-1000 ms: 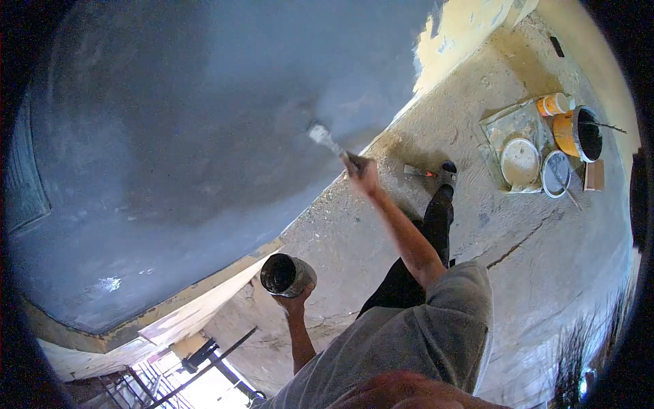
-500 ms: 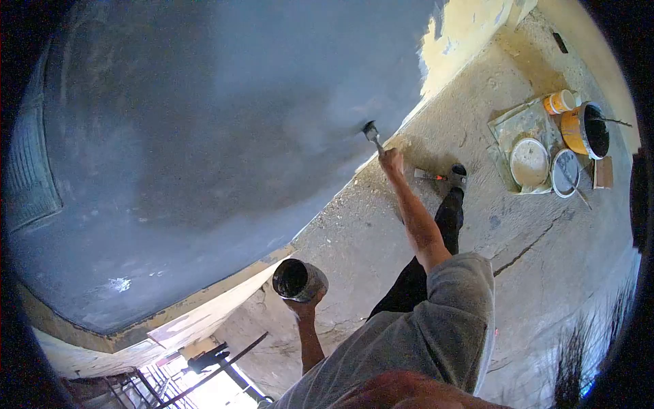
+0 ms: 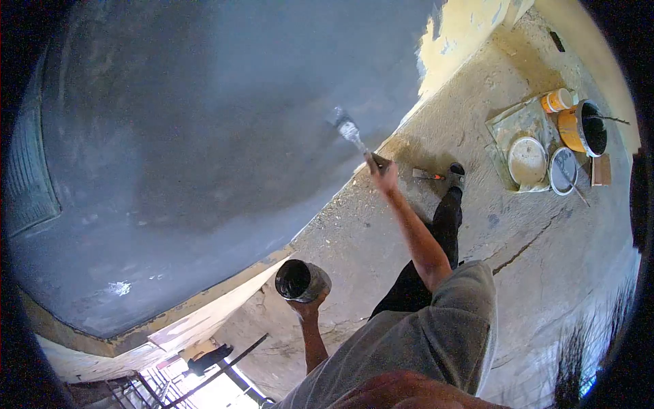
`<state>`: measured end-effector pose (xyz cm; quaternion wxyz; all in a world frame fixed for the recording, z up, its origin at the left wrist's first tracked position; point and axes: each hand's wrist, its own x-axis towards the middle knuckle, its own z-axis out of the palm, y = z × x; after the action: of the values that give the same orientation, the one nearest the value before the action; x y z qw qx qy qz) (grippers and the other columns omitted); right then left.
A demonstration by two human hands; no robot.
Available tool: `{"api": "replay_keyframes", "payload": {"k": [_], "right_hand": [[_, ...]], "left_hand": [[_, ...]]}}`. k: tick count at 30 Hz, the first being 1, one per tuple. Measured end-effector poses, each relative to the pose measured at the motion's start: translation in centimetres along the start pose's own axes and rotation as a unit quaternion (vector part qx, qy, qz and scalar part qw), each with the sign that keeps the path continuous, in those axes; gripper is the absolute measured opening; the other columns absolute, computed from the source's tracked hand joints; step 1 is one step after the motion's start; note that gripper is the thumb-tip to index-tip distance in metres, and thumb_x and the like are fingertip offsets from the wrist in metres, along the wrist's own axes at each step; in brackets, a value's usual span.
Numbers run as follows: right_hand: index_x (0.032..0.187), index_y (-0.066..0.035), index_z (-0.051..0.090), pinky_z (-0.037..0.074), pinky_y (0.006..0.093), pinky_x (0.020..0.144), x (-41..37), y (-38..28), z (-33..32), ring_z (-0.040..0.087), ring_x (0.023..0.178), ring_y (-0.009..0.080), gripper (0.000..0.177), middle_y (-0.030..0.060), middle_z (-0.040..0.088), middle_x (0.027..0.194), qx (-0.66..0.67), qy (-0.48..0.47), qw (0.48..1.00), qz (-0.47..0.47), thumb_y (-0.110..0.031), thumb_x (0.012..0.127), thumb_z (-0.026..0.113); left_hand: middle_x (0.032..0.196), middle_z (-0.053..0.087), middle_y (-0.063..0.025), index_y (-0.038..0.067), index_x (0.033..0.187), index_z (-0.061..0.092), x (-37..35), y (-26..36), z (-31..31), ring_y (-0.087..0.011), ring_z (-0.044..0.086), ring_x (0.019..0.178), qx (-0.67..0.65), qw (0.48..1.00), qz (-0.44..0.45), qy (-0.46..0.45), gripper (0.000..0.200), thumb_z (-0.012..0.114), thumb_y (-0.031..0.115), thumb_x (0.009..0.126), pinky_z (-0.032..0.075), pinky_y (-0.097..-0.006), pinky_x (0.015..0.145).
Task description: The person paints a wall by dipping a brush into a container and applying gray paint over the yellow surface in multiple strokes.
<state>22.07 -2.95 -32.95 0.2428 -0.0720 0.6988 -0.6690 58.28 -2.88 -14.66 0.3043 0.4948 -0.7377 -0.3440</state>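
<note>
Paintbrush point(image 3: 351, 133) bristles point up-left at wall point(image 3: 204, 123).

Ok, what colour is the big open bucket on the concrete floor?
The big open plastic bucket is orange outside and dark inside, as the head view shows.

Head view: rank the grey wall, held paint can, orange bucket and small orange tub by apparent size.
1. grey wall
2. paint can and orange bucket: look alike; the can is nearer the camera, so unranked
3. small orange tub
</note>
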Motion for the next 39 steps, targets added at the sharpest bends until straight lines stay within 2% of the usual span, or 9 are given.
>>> {"api": "replay_keyframes", "payload": {"k": [3,7,13,24,25,29,31,34,39], "right_hand": [[0.084,-0.002,0.068,0.049,0.0419,0.058,3.7,6.4,0.5,0.064,0.062,0.0329,0.038,0.019,0.066,0.072,-0.109,0.051,0.992,0.038,-0.039,0.087,0.059],[0.077,0.0,0.067,0.05,0.0461,0.063,5.0,12.9,-1.5,0.064,0.07,0.0373,0.042,0.022,0.065,0.075,-0.201,0.059,0.97,0.124,-0.041,0.085,0.058],[0.076,-0.001,0.066,0.047,0.0467,0.057,6.3,12.2,-3.8,0.063,0.066,0.0374,0.037,0.0206,0.064,0.072,-0.28,0.073,0.944,0.16,-0.036,0.085,0.057],[0.099,0.003,0.066,0.046,0.0288,0.052,0.6,-4.0,-4.5,0.057,0.059,0.0113,0.024,0.0146,0.063,0.068,0.003,0.047,0.965,-0.259,-0.017,0.086,0.065],[0.099,-0.002,0.067,0.053,0.0339,0.06,1.0,-4.1,-4.7,0.068,0.067,0.0279,0.025,0.017,0.068,0.079,0.006,0.018,0.975,-0.223,-0.024,0.087,0.062],[0.109,0.002,0.064,0.051,0.0309,0.064,6.2,2.5,-2.2,0.068,0.072,0.0253,0.03,0.0193,0.067,0.082,0.016,0.006,0.996,-0.088,-0.02,0.088,0.061],[0.11,0.0,0.064,0.051,0.031,0.065,7.6,7.6,-0.3,0.068,0.073,0.0255,0.03,0.0204,0.067,0.084,-0.004,0.04,0.993,-0.115,-0.021,0.088,0.061],[0.108,-0.005,0.066,0.051,0.0323,0.066,8.4,10.2,-0.8,0.069,0.077,0.0261,0.028,0.0219,0.067,0.085,-0.034,0.071,0.99,-0.115,-0.023,0.087,0.062],[0.1,-0.003,0.068,0.051,0.0387,0.067,9.6,12.0,-4.0,0.068,0.08,0.0318,0.031,0.0245,0.065,0.081,-0.078,0.005,0.992,0.099,-0.03,0.087,0.061]], "left_hand": [[0.12,0.056,-0.0057,0.01,0.128,0.044,-0.7,-1.0,-0.4,-0.024,0.056,0.106,0.006,0.999,-0.029,0.024,0.1,0.093,0.013,0.041,0.049,-0.0412,0.093],[0.121,0.056,-0.0058,0.011,0.13,0.043,-1.2,-2.0,-0.5,-0.0243,0.055,0.107,-0.143,0.988,-0.06,0.021,0.102,0.093,0.011,0.041,0.05,-0.0405,0.093],[0.122,0.054,-0.0053,0.012,0.131,0.041,-1.3,0.1,0.2,-0.024,0.053,0.11,0.012,1.0,0.026,0.0,0.11,0.095,0.015,0.035,0.045,-0.0405,0.098],[0.123,0.054,-0.008,0.011,0.133,0.039,-0.7,1.8,1.8,-0.025,0.051,0.112,-0.016,1.0,0.009,-0.015,0.116,0.095,0.018,0.033,0.046,-0.0415,0.097],[0.122,0.054,-0.0085,0.01,0.132,0.04,-0.6,1.6,1.9,-0.0255,0.052,0.112,-0.026,1.0,0.0,-0.01,0.113,0.095,0.016,0.034,0.047,-0.0417,0.096],[0.121,0.054,-0.0104,0.009,0.13,0.042,-0.4,-3.4,-0.4,-0.0267,0.054,0.109,0.003,0.996,0.085,0.003,0.1,0.092,0.014,0.044,0.049,-0.0417,0.093],[0.121,0.055,-0.0106,0.008,0.129,0.044,1.5,-6.2,-1.7,-0.0269,0.056,0.105,-0.272,0.942,-0.078,-0.179,0.089,0.088,0.013,0.053,0.05,-0.0415,0.092],[0.121,0.055,-0.0102,0.008,0.128,0.044,-0.1,1.7,2.7,-0.0267,0.057,0.102,0.007,0.999,0.029,-0.044,0.083,0.086,0.014,0.057,0.05,-0.0412,0.091],[0.121,0.054,-0.0089,0.008,0.13,0.041,0.8,-0.3,4.2,-0.0259,0.055,0.106,-0.02,0.999,0.009,-0.039,0.092,0.088,0.015,0.051,0.049,-0.0419,0.092]]}}
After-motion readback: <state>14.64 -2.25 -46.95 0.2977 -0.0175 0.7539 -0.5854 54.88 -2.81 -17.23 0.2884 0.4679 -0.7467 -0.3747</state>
